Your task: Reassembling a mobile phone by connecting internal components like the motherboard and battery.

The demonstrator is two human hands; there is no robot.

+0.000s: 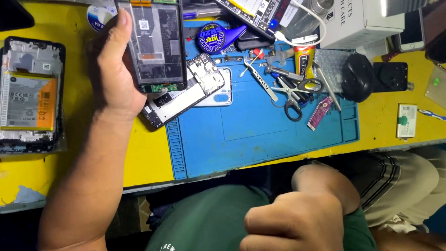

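Opened phone [158, 44]: back cover off, held above the yellow bench's [144, 162] far-left part, over the blue mat's [260, 130] corner.
Long axis: runs away from the person, lower end nearest.
Left hand [114, 69]: grips the phone's left edge, thumb alongside; forearm slants up from lower left.
Right hand [292, 223]: curled into a loose fist at the lap, holding nothing visible, well apart.
Nearer hand: left.

Head view, steeply down, close
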